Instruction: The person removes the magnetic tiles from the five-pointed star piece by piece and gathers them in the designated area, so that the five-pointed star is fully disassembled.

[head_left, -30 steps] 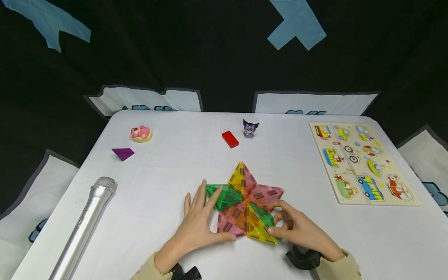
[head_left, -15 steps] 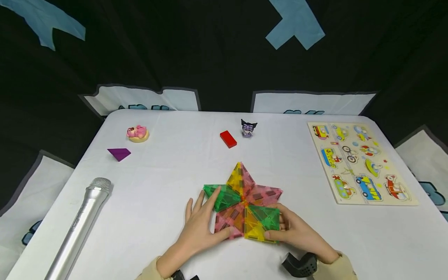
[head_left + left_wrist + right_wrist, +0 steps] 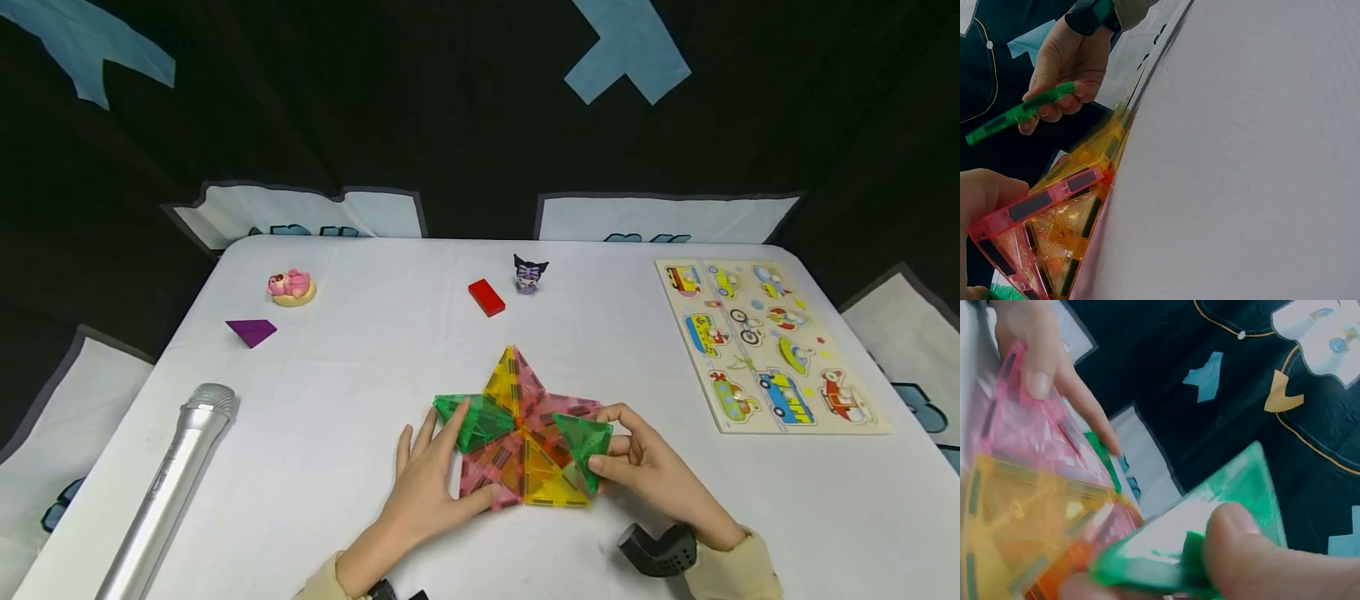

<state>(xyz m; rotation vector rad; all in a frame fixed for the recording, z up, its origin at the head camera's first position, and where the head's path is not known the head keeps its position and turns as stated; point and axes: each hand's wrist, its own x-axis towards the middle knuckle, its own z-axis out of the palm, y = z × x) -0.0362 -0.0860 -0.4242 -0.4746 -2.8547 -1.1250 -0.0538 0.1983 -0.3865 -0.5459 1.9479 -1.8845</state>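
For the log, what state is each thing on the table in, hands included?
Left hand, fingers spread, touching the tile star
Right hand, pinching the green tile
Green tile, raised, tilted
Tile star, tiles joined
Microphone, lying down
Puzzle board, lying flat
Purple piece, lying down
Red block, lying flat
Dark-eared figurine, upright
Pink figurine, on yellowish base

No lettering or number can be read. Any marking on the microphone (image 3: 167,492), lower left in the head view, is too small; blue shapes (image 3: 290,230) on white cloth (image 3: 382,215), upper left, are partly hidden.
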